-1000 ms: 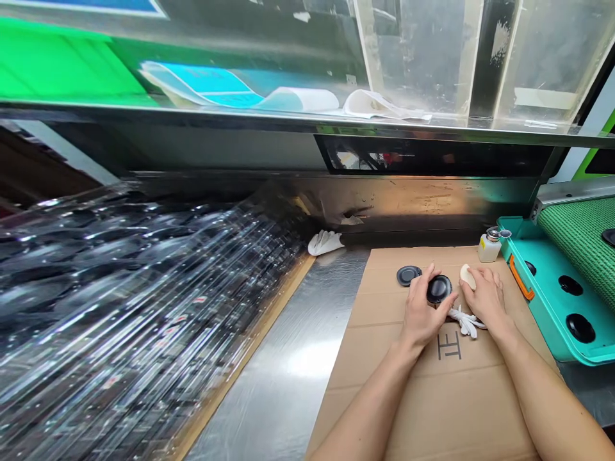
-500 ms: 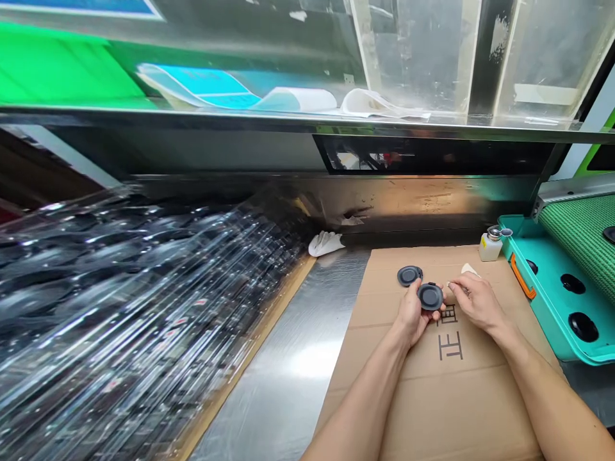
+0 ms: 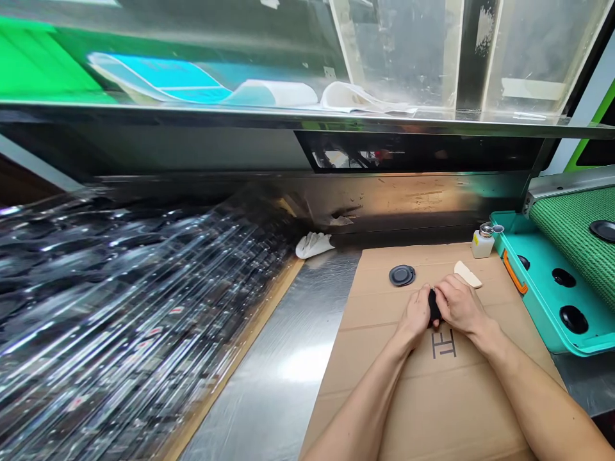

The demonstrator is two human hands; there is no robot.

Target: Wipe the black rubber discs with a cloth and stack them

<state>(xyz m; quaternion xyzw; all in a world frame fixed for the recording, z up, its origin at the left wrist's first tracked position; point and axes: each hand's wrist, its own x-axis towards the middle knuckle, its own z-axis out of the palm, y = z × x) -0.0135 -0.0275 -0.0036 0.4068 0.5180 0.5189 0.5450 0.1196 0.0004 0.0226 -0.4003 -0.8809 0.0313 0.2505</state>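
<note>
Two hands, your left hand (image 3: 415,315) and right hand (image 3: 460,303), pinch one black piece (image 3: 434,306) between their fingers. A round gray lid (image 3: 402,275) lies far left.

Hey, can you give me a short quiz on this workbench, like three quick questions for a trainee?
1. How many black round parts can be seen in the teal bin?
2. True or false: the white bottle stands inside the teal bin.
3. Which thing is between the left hand and the right hand?
A) the white glove
B) a dark part
C) the orange handle

Key: 1. Three. 2. False; the white bottle stands outside, beside the teal bin. 3. B.
</note>
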